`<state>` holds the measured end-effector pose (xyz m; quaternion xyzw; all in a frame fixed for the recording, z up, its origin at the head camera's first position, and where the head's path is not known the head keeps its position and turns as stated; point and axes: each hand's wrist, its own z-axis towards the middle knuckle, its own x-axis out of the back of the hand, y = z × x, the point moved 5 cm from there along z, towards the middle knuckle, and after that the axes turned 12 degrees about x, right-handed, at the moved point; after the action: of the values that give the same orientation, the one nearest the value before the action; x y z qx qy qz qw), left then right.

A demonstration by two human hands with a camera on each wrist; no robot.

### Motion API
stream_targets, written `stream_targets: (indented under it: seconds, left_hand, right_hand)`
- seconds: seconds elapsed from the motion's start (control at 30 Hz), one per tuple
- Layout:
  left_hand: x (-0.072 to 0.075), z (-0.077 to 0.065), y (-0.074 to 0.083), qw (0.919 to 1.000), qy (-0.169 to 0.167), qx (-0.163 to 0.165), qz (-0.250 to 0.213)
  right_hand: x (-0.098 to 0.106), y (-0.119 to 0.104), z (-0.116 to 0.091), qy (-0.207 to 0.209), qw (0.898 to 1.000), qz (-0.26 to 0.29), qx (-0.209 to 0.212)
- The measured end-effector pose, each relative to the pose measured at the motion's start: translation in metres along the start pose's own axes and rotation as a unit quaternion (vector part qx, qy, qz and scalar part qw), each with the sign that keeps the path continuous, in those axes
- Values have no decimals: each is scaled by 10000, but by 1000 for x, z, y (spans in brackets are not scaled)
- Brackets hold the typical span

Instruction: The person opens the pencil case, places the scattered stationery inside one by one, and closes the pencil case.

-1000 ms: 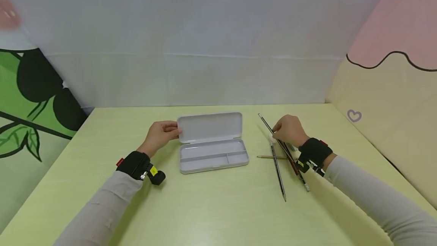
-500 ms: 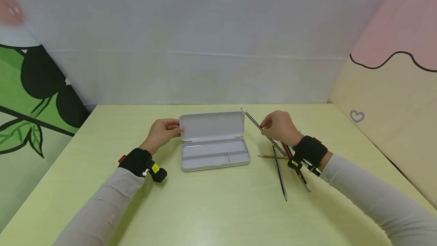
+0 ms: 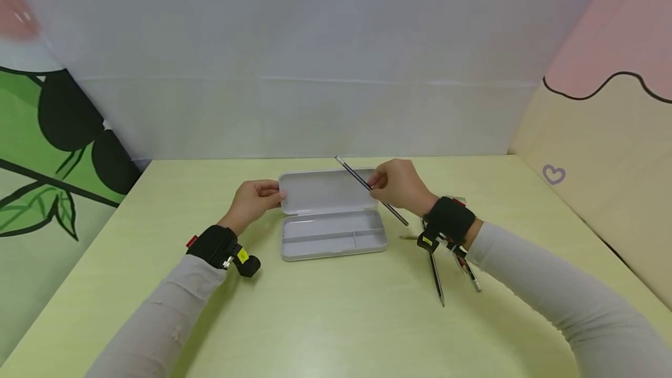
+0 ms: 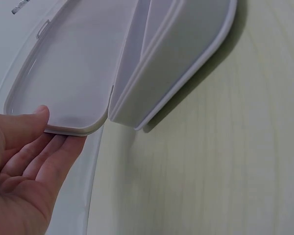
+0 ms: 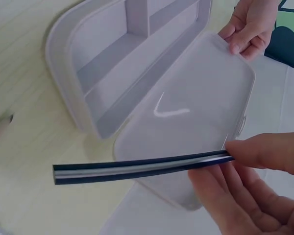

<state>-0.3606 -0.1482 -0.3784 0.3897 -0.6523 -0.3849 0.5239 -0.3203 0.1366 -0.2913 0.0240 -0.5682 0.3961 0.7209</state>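
Note:
A grey-white pencil case (image 3: 322, 191) lies open on the table in the head view, its lid raised at the back. With thumb and fingers, my left hand (image 3: 253, 203) grips the lid's left edge; the left wrist view shows the thumb inside the lid (image 4: 76, 63). My right hand (image 3: 400, 186) pinches a dark, silver-striped pencil (image 3: 350, 171) in front of the lid's right part. That pencil (image 5: 137, 170) slants, its silver-ended tip up to the left and its flat, unsharpened end down to the right. The case's divided compartments (image 5: 105, 63) hold nothing visible.
Right of the case lie a black pencil (image 3: 437, 282), a pale pencil (image 3: 408, 237) and further dark and reddish pencils (image 3: 471, 274), partly hidden by my right wrist. A small greenish item (image 3: 462, 199) shows behind that wrist. A white wall (image 3: 315, 74) rises behind the table.
My right hand has lifted the striped pencil off the pile and carried it left, to the case's right side. My left hand keeps its grip on the lid.

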Motion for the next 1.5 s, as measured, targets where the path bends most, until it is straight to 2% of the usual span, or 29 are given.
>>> stream_targets:
  seconds: [0.27,0.57,0.77,0.93,1.1,1.33,1.5]
  left_hand:
    - [2,-3,-1,10000,33,45,38]
    - [3,-4,0,9999,65,89,23]
    - [0,-5,-1,9999,85,133,-20]
    - [-3,-4,0,10000,56,60,-4]
    - [-6,-2,4,9999,101,99,78]
    - [-12,2,5,9998,60,131,123]
    - [-12,1,5,9999,15,75,90]
  right_hand:
    - [-19,-17,13,-66,9995,116,296]
    - [-43,-24,20,-202,9961,348,782]
    - [-51,-21,18,-338,9950,426,833]
    - [-55,-19,15,-546,9948,470,721]
    - [-61,-22,14,-787,9934,319,766]
    - [-76,-29,10,-1219,9835,-328,1297]
    - [-81,-31,8,-1366,9784,-351,1509]
